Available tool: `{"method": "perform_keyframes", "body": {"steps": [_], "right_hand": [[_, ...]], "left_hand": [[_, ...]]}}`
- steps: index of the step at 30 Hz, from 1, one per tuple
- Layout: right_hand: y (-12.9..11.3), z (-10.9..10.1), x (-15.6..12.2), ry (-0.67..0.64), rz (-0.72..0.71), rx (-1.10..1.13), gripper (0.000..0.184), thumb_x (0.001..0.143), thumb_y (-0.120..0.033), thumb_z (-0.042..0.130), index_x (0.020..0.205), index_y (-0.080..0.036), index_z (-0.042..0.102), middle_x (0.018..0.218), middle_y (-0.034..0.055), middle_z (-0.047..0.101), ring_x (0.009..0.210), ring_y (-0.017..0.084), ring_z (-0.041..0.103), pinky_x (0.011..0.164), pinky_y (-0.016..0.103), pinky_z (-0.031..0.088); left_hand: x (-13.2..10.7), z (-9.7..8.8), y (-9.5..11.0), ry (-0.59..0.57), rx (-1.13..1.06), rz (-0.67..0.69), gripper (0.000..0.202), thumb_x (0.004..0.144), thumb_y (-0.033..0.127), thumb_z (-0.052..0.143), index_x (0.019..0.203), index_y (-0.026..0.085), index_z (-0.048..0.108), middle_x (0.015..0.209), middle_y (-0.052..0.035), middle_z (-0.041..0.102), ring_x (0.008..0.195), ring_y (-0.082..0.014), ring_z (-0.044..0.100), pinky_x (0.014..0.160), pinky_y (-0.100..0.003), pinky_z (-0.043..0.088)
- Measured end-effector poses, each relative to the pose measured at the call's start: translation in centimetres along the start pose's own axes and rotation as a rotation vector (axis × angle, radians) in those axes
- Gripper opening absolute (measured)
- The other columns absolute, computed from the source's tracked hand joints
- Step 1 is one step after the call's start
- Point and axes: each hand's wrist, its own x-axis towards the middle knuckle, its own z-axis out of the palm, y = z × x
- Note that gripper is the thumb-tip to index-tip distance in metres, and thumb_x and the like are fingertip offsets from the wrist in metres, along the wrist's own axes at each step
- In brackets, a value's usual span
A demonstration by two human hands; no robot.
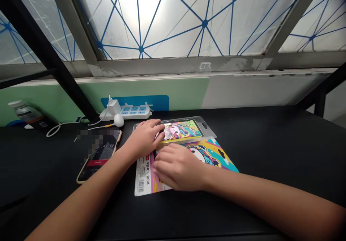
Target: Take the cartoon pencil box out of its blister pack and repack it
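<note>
A printed card (225,159) lettered "PENCIL BOX" lies on the black desk, colourful with a cartoon character. On its far part rests a clear plastic blister package (207,127), with a bright cartoon-printed pencil box (182,130) inside. My left hand (146,136) lies over the left end of the package, fingers a little apart and thumb toward the near edge. My right hand (178,167) rests on the middle of the card, its fingers curled together. Whatever is beneath those fingers is hidden.
A phone (101,156) lies by my left forearm. Behind it are a white power strip (135,112) with a plug, a white cable (55,129) and a round white item (118,120). A bottle (29,115) stands far left. Black frame bars (54,61) slant up before the window.
</note>
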Motion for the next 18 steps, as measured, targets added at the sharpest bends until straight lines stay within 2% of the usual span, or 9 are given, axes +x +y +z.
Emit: {"method": "perform_keyframes", "body": {"steps": [2, 4, 6, 8, 9, 11, 13, 18], "right_hand": [[2.2, -1.6, -0.1, 0.011, 0.142, -0.079, 0.032, 0.103, -0.027, 0.045, 0.088, -0.018, 0.072, 0.088, 0.0096, 0.075, 0.085, 0.023, 0.065, 0.079, 0.039, 0.048], [5.1, -3.4, -0.6, -0.042, 0.339, -0.121, 0.026, 0.101, -0.029, 0.049, 0.098, -0.018, 0.073, 0.1, 0.0109, 0.074, 0.094, 0.026, 0.065, 0.083, 0.042, 0.047], [8.1, -4.9, -1.5, -0.073, 0.426, -0.118, 0.024, 0.099, -0.033, 0.055, 0.101, -0.018, 0.073, 0.101, 0.0121, 0.073, 0.093, 0.027, 0.066, 0.081, 0.043, 0.048], [10.5, -5.7, -2.4, -0.139, 0.481, -0.085, 0.032, 0.093, -0.046, 0.065, 0.105, -0.018, 0.074, 0.106, 0.0138, 0.072, 0.095, 0.03, 0.066, 0.079, 0.042, 0.05], [11.3, -5.9, -2.8, -0.171, 0.502, -0.066, 0.04, 0.089, -0.052, 0.068, 0.109, -0.018, 0.074, 0.109, 0.0144, 0.071, 0.098, 0.032, 0.065, 0.079, 0.043, 0.051], [12.1, -6.1, -3.3, -0.226, 0.539, -0.027, 0.055, 0.082, -0.064, 0.07, 0.115, -0.02, 0.073, 0.117, 0.0153, 0.068, 0.105, 0.035, 0.063, 0.083, 0.045, 0.052], [12.3, -6.2, -3.5, -0.265, 0.572, 0.005, 0.066, 0.077, -0.071, 0.071, 0.12, -0.021, 0.071, 0.122, 0.0158, 0.065, 0.111, 0.037, 0.06, 0.089, 0.049, 0.051], [12.1, -6.1, -3.1, -0.303, 0.642, 0.055, 0.071, 0.073, -0.074, 0.071, 0.121, -0.021, 0.069, 0.122, 0.0155, 0.062, 0.117, 0.039, 0.053, 0.1, 0.054, 0.044]], "left_hand": [[0.1, -0.1, 0.1, 0.006, 0.022, 0.024, 0.037, 0.104, 0.033, 0.044, 0.129, 0.018, 0.068, 0.141, -0.0148, 0.064, 0.13, -0.0321, 0.057, 0.109, -0.052, 0.043], [0.1, -0.2, 0.2, 0.01, 0.042, 0.04, 0.036, 0.105, 0.032, 0.044, 0.127, 0.018, 0.069, 0.136, -0.0135, 0.066, 0.125, -0.031, 0.059, 0.107, -0.051, 0.045], [0.1, -0.5, 0.4, 0.007, 0.061, 0.053, 0.037, 0.106, 0.034, 0.042, 0.125, 0.018, 0.069, 0.132, -0.0135, 0.067, 0.121, -0.0308, 0.061, 0.105, -0.051, 0.045], [0.0, -0.7, 0.6, -0.01, 0.071, 0.077, 0.042, 0.104, 0.046, 0.047, 0.128, 0.017, 0.067, 0.134, -0.0143, 0.067, 0.121, -0.0324, 0.06, 0.105, -0.052, 0.045], [-0.1, -0.8, 0.8, -0.022, 0.072, 0.094, 0.053, 0.099, 0.057, 0.054, 0.132, 0.017, 0.065, 0.136, -0.0153, 0.065, 0.124, -0.0342, 0.059, 0.105, -0.053, 0.044], [-0.4, -0.9, 1.0, -0.052, 0.073, 0.12, 0.088, 0.079, 0.077, 0.068, 0.141, 0.016, 0.058, 0.144, -0.0182, 0.059, 0.131, -0.0389, 0.054, 0.108, -0.055, 0.042], [-0.6, -0.9, 1.0, -0.089, 0.083, 0.121, 0.112, 0.064, 0.085, 0.074, 0.148, 0.015, 0.05, 0.151, -0.0202, 0.053, 0.136, -0.0417, 0.048, 0.11, -0.056, 0.04], [-0.7, -0.8, 0.5, -0.173, 0.096, 0.086, 0.11, 0.068, 0.084, 0.072, 0.154, 0.02, 0.043, 0.158, -0.0194, 0.046, 0.143, -0.0414, 0.042, 0.113, -0.056, 0.035]]}}
